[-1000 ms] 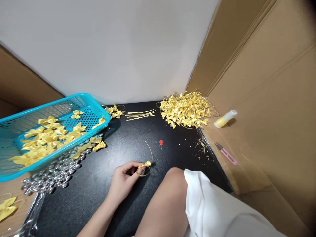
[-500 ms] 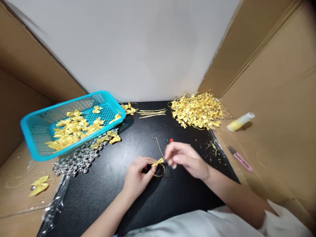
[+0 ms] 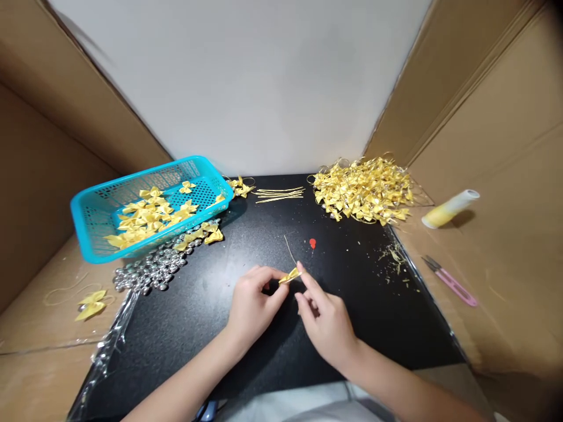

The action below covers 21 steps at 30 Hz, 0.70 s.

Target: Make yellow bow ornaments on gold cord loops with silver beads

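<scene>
Between thumb and forefinger, my left hand (image 3: 253,299) pinches a small yellow bow (image 3: 289,275) above the black tabletop. A thin cord (image 3: 290,249) sticks up from the bow, away from me. My right hand (image 3: 328,322) is just right of the bow; its index fingertip touches the bow's right end, while the thumb is apart from it and the other fingers are curled. A red needle-like piece (image 3: 312,242) lies on the black surface beyond my right hand.
At the left, a turquoise basket (image 3: 85,234) holds yellow bows, with silver beads (image 3: 153,266) beside it. Short gold cords (image 3: 280,194) lie at the back. A pile of looped bows (image 3: 363,190), a yellow-white tube (image 3: 449,209) and pink snips (image 3: 455,287) are at the right.
My right hand has come in to the bow with its index finger extended. The loop under the bow no longer shows as a round ring. The whole view has shifted slightly.
</scene>
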Tool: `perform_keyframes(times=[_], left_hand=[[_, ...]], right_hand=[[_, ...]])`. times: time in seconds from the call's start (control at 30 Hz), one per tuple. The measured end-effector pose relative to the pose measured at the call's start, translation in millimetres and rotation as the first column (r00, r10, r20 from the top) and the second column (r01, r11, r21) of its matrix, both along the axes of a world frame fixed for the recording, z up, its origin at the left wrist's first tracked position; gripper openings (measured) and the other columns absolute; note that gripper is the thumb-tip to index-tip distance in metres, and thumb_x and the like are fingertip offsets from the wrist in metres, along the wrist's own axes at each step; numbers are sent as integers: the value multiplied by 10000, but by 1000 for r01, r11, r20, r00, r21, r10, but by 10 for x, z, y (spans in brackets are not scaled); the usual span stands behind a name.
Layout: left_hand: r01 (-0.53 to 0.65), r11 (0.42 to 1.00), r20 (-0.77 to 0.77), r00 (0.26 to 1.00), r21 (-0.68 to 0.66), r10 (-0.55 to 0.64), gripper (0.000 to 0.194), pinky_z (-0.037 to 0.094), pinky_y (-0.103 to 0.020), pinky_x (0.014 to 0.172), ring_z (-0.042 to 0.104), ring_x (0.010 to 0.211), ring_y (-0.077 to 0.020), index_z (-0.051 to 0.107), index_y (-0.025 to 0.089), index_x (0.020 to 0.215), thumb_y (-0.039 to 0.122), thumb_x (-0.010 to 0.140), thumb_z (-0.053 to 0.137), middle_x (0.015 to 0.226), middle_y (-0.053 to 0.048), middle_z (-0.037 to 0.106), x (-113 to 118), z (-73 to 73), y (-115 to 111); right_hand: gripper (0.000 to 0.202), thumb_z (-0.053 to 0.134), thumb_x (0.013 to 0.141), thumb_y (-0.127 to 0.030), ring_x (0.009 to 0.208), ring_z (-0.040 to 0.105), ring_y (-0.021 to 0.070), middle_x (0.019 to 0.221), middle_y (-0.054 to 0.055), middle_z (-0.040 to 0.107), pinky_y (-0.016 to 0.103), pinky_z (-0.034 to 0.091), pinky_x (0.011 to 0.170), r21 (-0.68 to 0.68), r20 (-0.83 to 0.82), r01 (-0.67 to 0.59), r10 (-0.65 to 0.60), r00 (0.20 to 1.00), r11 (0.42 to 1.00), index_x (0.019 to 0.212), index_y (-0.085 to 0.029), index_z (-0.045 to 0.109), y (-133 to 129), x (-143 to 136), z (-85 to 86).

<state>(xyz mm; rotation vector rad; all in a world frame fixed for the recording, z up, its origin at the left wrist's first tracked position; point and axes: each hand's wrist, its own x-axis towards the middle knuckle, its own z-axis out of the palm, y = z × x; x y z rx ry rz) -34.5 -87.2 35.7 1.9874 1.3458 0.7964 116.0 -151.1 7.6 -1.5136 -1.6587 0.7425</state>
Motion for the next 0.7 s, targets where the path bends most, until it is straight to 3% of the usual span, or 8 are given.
perform_keyframes(times=[0.07, 0.17, 0.27, 0.4, 0.5, 0.6, 0.7], left_hand=[[23, 1000, -5, 1000, 5, -23, 116, 417, -276, 626, 562, 611, -167, 732, 205, 738, 219, 783, 626, 702, -27, 730, 19, 13, -19], [37, 999, -26, 999, -9, -37, 121, 408, -269, 625, 555, 614, -165, 736, 197, 740, 202, 774, 620, 677, -22, 714, 43, 18, -38], [25, 999, -53, 998, -34, -27, 131, 394, -263, 623, 548, 614, -160, 748, 188, 748, 210, 767, 620, 661, -20, 694, 60, 25, -37], [-11, 997, -87, 996, -76, 4, 162, 341, -246, 563, 488, 545, -133, 759, 173, 731, 255, 758, 622, 551, 13, 579, 83, 41, 13], [-39, 993, -70, 997, -110, 32, 178, 292, -240, 525, 424, 502, -115, 765, 169, 723, 270, 746, 621, 501, 36, 502, 91, 36, 113], [-102, 983, 35, 993, -151, 108, 177, 276, -241, 516, 409, 499, -111, 763, 164, 691, 310, 714, 666, 496, 33, 522, 84, 13, 277], [-141, 929, 272, 932, -341, 241, 186, 317, -241, 539, 483, 532, -124, 738, 144, 641, 330, 628, 752, 557, -6, 634, 67, -2, 463]], right_hand=[[409, 452, 968, -243, 542, 595, 140, 675, 42, 702, 248, 420, 572, 102, 191, 31, -50, 980, 994, 1354, -165, 564, 81, 72, 18], [266, 495, 962, -224, 648, 675, 162, 767, 57, 759, 251, 426, 628, 215, 326, -2, -70, 943, 977, 1100, -197, 720, 164, 165, 64], [264, 496, 959, -193, 646, 675, 157, 712, 35, 743, 256, 398, 634, 318, 397, -56, -79, 914, 946, 867, -197, 743, 205, 214, 84], [244, 505, 938, -166, 603, 630, 148, 666, 34, 702, 266, 351, 613, 368, 449, -92, -90, 889, 925, 797, -168, 704, 234, 222, 111], [159, 548, 877, -120, 566, 577, 120, 660, 11, 674, 240, 346, 578, 167, 338, -79, 18, 941, 983, 775, -165, 662, 227, 198, 184], [153, 554, 857, -127, 543, 548, 101, 620, -19, 626, 203, 374, 535, -86, 24, -163, 166, 986, 983, 729, -172, 624, 173, 184, 250], [141, 566, 873, -201, 646, 648, 135, 696, 14, 693, 218, 478, 604, -171, -261, -173, 125, 957, 970, 777, -165, 663, 97, 222, 234]])
